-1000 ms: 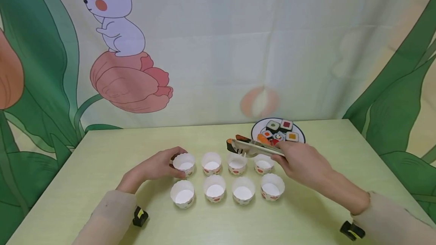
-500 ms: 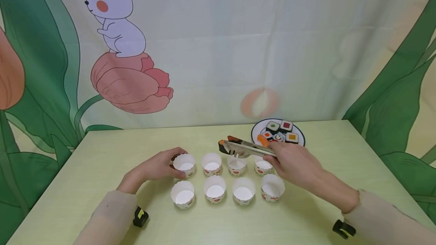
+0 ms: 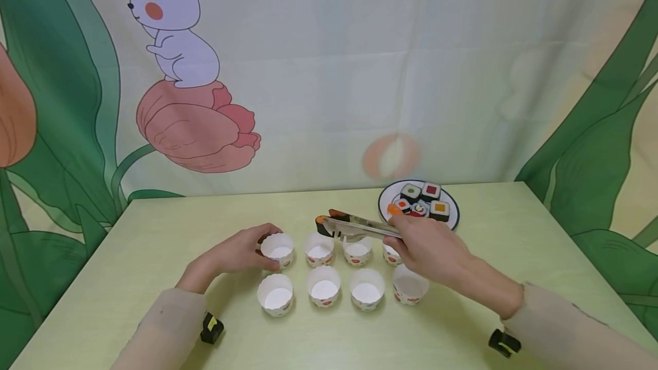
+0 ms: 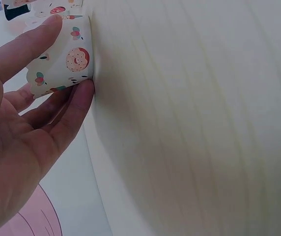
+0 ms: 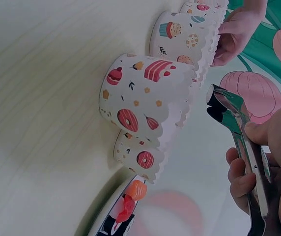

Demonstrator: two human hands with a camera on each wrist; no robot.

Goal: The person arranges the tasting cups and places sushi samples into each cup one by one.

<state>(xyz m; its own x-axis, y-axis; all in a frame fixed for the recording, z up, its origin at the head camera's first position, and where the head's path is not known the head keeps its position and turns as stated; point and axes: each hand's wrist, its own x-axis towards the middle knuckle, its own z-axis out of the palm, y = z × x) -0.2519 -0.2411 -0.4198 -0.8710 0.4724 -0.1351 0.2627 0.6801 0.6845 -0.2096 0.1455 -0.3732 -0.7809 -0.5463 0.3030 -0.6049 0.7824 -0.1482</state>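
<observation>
My left hand [image 3: 247, 249] holds a white paper baking cup [image 4: 64, 61] with a printed doughnut pattern, thumb on one side and fingers on the other. The cup is upright on the table at the left end of the back row. My right hand [image 3: 432, 250] grips metal tongs [image 3: 367, 228], which reach leftward above the back-row cups. Between the tong tips is a small black piece with an orange top [image 3: 321, 226], resembling a sushi roll. It hangs over the second cup [image 3: 319, 251] from the left, clear of its rim.
Several more paper cups stand in two rows, including a front-left one [image 3: 275, 296]. Behind them on the right, a blue-rimmed plate [image 3: 453, 218] bears several sushi pieces [image 3: 430, 190]. A printed cloth [image 3: 319, 84] hangs behind the table [image 3: 169, 216].
My right hand has moved left and slightly down, carrying the tongs and the black-and-orange piece from over the third back cup to over the second. My left hand stays at its cup.
</observation>
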